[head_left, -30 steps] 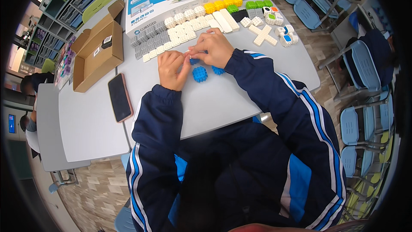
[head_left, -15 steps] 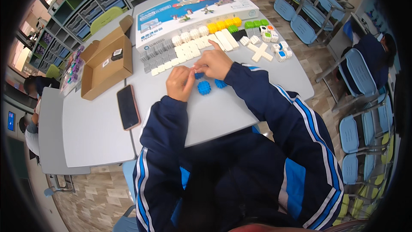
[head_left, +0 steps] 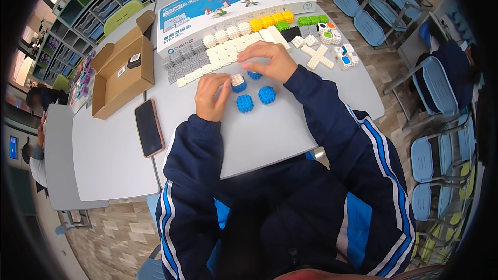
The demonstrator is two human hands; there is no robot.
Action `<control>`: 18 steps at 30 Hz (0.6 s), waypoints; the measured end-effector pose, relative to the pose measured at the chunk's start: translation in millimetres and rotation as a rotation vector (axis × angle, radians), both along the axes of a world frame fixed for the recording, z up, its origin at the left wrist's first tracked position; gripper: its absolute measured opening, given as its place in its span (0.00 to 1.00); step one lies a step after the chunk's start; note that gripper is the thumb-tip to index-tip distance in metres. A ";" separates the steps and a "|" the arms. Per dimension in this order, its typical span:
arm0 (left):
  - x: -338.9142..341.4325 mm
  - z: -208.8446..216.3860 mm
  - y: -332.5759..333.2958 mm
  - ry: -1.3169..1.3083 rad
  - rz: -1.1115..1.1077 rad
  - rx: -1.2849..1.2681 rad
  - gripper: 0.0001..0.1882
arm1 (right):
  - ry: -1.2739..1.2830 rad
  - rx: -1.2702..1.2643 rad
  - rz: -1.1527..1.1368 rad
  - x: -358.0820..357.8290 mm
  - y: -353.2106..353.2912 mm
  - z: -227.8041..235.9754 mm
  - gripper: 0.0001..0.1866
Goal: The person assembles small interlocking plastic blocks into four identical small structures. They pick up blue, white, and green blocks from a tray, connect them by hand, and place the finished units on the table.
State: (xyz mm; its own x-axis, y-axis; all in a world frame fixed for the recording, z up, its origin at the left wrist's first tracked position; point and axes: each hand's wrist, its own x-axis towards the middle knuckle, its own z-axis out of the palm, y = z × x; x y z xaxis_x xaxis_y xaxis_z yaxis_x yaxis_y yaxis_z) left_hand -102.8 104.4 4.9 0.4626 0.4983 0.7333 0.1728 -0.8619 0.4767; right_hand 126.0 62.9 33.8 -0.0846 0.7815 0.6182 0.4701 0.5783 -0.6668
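Observation:
A blue cube block with a white piece on top (head_left: pixel 238 83) stands on the table in front of me. My left hand (head_left: pixel 211 97) has its thumb and forefinger closed at the left side of this block. My right hand (head_left: pixel 271 62) is raised just to the right with thumb and fingers apart, holding nothing. Partly under its fingers is another blue block (head_left: pixel 254 74). Nearer to me lie two knobbly blue blocks, one on the left (head_left: pixel 244 103) and one on the right (head_left: pixel 267 95).
Rows of grey blocks (head_left: pixel 188 61), white plates (head_left: pixel 224 56) and yellow blocks (head_left: pixel 271 19) lie beyond my hands. A white cross piece (head_left: pixel 317 57) is at right. Behind stands a large printed box (head_left: pixel 179 31). Leftward are a phone (head_left: pixel 149 128) and an open cardboard box (head_left: pixel 122 85).
My right hand has drawn away from the left hand and opened. The white-topped blue block, hidden before by my fingers, now shows. The view has shifted slightly.

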 end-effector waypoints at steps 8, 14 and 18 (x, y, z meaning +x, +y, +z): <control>4.2 1.7 0.7 0.024 0.031 -0.034 0.18 | -0.018 -0.164 0.012 31.1 0.8 -4.1 0.14; 6.3 -6.4 4.6 0.107 -0.092 -0.408 0.31 | -0.168 -0.376 0.115 34.1 0.2 -16.1 0.26; -1.5 -10.0 10.8 -0.023 -0.101 -0.589 0.28 | 0.008 -0.465 0.113 22.6 1.5 -14.7 0.25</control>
State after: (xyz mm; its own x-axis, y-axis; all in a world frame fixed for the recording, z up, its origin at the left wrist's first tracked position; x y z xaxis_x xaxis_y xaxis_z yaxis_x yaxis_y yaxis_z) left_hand -104.3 115.2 -5.1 0.5164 0.7784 0.3569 0.0879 -0.4627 0.8821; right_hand 148.6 64.4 19.1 -0.1813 0.9616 0.2060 0.4155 0.2647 -0.8702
